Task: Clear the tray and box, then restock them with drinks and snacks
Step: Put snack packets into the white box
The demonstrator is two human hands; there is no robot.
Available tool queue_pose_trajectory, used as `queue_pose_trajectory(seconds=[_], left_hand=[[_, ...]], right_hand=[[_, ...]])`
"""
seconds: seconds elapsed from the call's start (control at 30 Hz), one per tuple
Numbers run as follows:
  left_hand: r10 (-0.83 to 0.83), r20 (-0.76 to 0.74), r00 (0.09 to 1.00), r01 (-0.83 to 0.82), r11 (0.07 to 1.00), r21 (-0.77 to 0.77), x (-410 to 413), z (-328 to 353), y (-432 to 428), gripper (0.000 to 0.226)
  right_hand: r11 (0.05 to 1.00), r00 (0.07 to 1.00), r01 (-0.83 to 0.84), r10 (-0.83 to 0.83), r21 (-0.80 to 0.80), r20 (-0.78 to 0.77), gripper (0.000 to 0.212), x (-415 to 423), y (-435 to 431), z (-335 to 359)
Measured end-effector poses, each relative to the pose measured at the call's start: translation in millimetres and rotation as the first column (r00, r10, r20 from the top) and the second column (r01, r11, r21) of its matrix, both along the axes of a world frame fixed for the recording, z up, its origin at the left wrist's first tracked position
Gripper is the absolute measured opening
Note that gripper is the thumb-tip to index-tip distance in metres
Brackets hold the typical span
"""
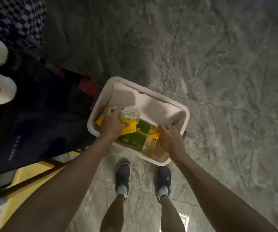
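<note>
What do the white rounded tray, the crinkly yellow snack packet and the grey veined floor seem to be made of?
White rounded tray: likely matte plastic, with a smooth moulded rim. Crinkly yellow snack packet, gripped by the left hand: probably thin glossy film, creased with highlights. Grey veined floor: polished stone or stone-look tile, with reflections and grout lines.

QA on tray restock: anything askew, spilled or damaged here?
Only the white paper liner in the white plastic tray: it is rucked up along the far side, not lying flat. No spill visible.
</note>
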State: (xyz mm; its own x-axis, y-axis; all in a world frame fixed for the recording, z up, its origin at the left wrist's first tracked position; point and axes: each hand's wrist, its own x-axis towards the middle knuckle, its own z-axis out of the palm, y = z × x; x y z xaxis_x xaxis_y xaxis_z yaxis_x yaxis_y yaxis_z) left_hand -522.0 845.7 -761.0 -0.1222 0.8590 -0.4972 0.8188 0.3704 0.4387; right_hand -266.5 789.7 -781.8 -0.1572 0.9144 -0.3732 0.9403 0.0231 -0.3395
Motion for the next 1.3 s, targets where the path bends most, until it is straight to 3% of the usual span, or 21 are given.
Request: queue_pose_trajectory(seconds=[0.13,0.33,0.57,0.73,0.93,1.2,1.3], left_hand=[[0.043,0.030,0.999,-0.045,0.996,0.077,-0.2,59.4,-2.1,0.082],[0.032,0.058,0.998,-0.046,0.963,0.264,-6.8,181.0,3.3,0.083],[0.031,0.137,0.990,-0.091,0.884,0.459,-36.2,329.2,-4.5,0.085],[0.095,0.114,0.989,-0.143,0.815,0.561,-62.0,413.8,-29.7,0.094],[0.235,0.042,0.971,-0.206,0.736,0.645,-103.9,481.7,-90.3,0.084],[0.578,0.008,0.816,-0.442,0.615,0.653,-161.5,537.7,-228.0,0.082],[0.660,-0.001,0.751,-0.500,0.570,0.652,-180.5,547.3,-285.5,0.082]], right_hand=[[0.993,0.990,0.108,-0.104,0.038,-0.094,0.051,-3.0,22.6,59.9],[0.955,0.957,0.213,-0.162,0.206,-0.240,0.050,-14.4,55.0,187.0],[0.900,0.926,0.253,-0.120,0.354,-0.359,0.048,-37.5,77.0,340.1],[0.858,0.936,0.191,-0.013,0.477,-0.351,0.046,-61.4,82.7,425.9],[0.838,0.885,0.015,0.243,0.545,-0.398,0.051,-118.5,76.4,491.9],[0.734,0.750,-0.249,0.559,0.632,-0.353,0.054,-231.3,16.8,540.0],[0.679,0.684,-0.337,0.652,0.652,-0.326,0.066,-279.0,-19.1,542.3]])
